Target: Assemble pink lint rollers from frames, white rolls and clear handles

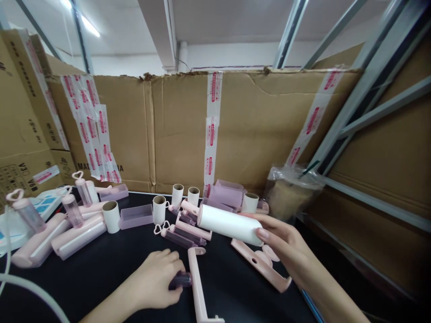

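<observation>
My left hand (pixel 158 280) is closed around a dark translucent purple handle (pixel 182 281). The handle's end meets the side of a pink lint roller frame (pixel 198 282), which has short arms at both ends. Held up at the right, a white lint roller roll (pixel 230 224) lies sideways between the thumb and fingers of my right hand (pixel 278 235). A pink cylindrical part (pixel 189 206) shows at the roll's left end; whether they are joined I cannot tell. Beneath my right hand lies another long pink part (pixel 259 264) with a hole, beside pink round pieces (pixel 270 253).
Assembled pink rollers (pixel 79 235) lie at the left, near upright white rolls (pixel 111 216) and a purple tray-like cover (pixel 136 216). Loose purple handles (pixel 183 237) lie mid-table. More purple covers (pixel 225 195) and a plastic bag (pixel 289 193) stand before the cardboard wall (pixel 178 130).
</observation>
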Tool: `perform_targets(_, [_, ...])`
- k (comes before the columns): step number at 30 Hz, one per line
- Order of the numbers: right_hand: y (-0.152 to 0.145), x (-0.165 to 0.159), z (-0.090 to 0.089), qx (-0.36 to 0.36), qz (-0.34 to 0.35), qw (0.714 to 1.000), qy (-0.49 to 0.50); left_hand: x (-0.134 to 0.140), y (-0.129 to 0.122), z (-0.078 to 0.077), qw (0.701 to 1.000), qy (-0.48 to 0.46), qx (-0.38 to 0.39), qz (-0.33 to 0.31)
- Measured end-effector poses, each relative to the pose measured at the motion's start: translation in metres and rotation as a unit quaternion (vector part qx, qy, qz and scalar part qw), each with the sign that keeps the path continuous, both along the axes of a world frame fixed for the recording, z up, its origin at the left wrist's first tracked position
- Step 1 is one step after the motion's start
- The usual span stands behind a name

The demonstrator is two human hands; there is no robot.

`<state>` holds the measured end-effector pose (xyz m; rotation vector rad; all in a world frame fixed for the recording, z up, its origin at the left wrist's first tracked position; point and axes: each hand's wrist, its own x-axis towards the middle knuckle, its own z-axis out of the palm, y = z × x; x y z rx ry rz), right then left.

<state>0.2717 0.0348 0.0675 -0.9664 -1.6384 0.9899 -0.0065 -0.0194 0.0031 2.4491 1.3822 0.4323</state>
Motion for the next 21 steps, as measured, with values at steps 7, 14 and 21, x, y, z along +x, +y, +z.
perform_targets(7, [-0.002,-0.017,-0.008,-0.055,0.001,0.995,0.081,0.003,-0.005,-0.006,0.928,-0.353,-0.107,0.042])
perform_targets(14, [0.003,-0.027,-0.024,-0.124,0.054,0.986,0.102,0.015,-0.004,-0.029,0.835,-0.513,-0.196,0.018])
perform_targets(21, [-0.005,-0.037,-0.027,-0.114,0.05,0.991,0.054,0.019,-0.005,-0.027,0.846,-0.516,-0.121,0.052])
